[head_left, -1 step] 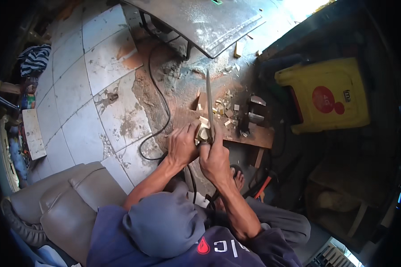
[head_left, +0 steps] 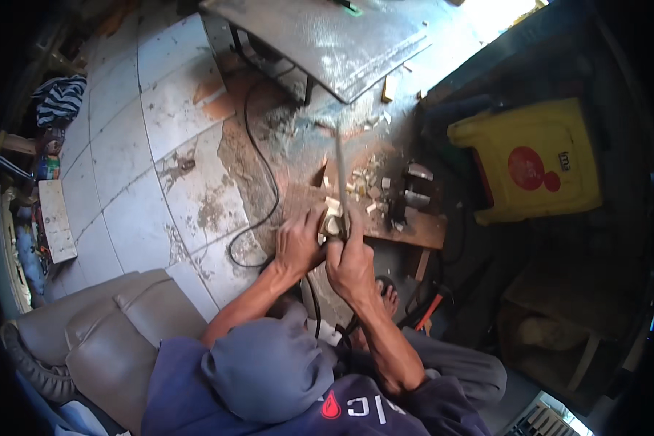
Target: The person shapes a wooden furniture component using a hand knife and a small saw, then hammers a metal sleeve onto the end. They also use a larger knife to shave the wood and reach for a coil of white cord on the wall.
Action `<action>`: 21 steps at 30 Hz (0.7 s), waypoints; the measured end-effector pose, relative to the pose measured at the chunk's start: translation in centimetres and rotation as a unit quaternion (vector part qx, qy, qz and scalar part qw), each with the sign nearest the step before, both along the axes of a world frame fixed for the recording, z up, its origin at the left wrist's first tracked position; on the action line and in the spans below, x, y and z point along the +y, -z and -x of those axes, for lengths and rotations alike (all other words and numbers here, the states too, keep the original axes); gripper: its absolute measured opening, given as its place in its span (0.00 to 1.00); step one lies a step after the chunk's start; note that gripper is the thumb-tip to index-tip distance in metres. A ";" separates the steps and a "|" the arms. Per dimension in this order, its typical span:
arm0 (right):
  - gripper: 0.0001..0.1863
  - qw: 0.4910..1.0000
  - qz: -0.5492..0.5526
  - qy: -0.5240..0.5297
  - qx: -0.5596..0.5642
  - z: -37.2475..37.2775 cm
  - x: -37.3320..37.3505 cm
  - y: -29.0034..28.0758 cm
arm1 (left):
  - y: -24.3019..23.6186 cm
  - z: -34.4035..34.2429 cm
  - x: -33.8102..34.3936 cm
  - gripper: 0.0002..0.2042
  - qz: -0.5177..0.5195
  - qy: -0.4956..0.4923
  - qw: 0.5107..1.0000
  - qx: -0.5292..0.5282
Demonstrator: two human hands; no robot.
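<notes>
My right hand [head_left: 351, 269] is wrapped around the near end of a long, narrow, tapering metal tool [head_left: 343, 174], which looks like a file. Its blade points away from me and is blurred toward the tip. Closed around a small pale wooden piece [head_left: 333, 224], my left hand [head_left: 298, 240] keeps it against the left side of the tool. The fingers partly hide the piece, so its full shape does not show. Both hands are at the near edge of a low wooden bench [head_left: 414, 229], where small pale offcuts [head_left: 374, 190] lie scattered.
A dark metal-topped table [head_left: 327, 51] stands ahead. To the right is a yellow plastic stool [head_left: 559, 196]. A black cable [head_left: 251, 138] snakes over the broken tiled floor, left of the bench. A brown cushioned seat [head_left: 116, 334] is at lower left.
The tool has slid slightly back toward me along the wooden piece, its blade now more blurred. Both hands keep their grip. The whole view has shifted a little.
</notes>
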State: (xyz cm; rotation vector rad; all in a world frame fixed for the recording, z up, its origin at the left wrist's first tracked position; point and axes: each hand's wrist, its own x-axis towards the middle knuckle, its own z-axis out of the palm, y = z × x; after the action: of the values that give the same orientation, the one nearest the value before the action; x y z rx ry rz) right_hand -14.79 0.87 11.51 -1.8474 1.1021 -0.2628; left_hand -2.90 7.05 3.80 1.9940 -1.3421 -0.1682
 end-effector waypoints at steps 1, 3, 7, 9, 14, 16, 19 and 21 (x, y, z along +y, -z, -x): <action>0.35 0.997 0.048 -0.001 -0.059 0.1 0.1 -0.4 | -0.5 0.5 0.7 0.30 0.033 -0.008 0.999 -0.014; 0.34 0.992 0.071 0.031 -0.096 0.4 1.1 -2.0 | -1.0 0.2 0.4 0.29 0.056 -0.009 0.998 -0.028; 0.36 1.000 0.006 0.006 -0.023 0.0 0.7 0.2 | 0.7 -1.0 -0.1 0.27 0.030 -0.015 0.999 -0.016; 0.36 0.998 0.038 0.018 -0.055 0.8 1.6 -1.5 | -1.5 0.8 1.4 0.26 0.071 -0.024 0.996 -0.040; 0.36 0.999 -0.014 -0.006 -0.034 0.2 0.3 0.1 | -0.4 -0.3 1.1 0.34 -0.016 0.001 1.000 0.000; 0.35 0.997 -0.074 0.008 0.002 0.7 -0.6 0.2 | 0.0 -0.5 0.8 0.35 -0.010 0.009 1.000 0.011; 0.34 0.993 -0.116 0.013 -0.036 1.4 -1.6 0.9 | 0.2 -0.8 0.3 0.34 0.002 0.019 1.000 0.000; 0.33 0.990 -0.142 0.013 -0.014 1.3 -1.9 0.0 | 0.6 -0.9 0.5 0.34 0.002 0.028 1.000 0.002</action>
State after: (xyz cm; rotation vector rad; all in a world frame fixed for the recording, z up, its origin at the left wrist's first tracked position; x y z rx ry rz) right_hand -16.13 -1.03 11.54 -1.5735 1.0845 -0.1376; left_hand -1.95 7.51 3.24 1.9535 -1.3945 -0.1951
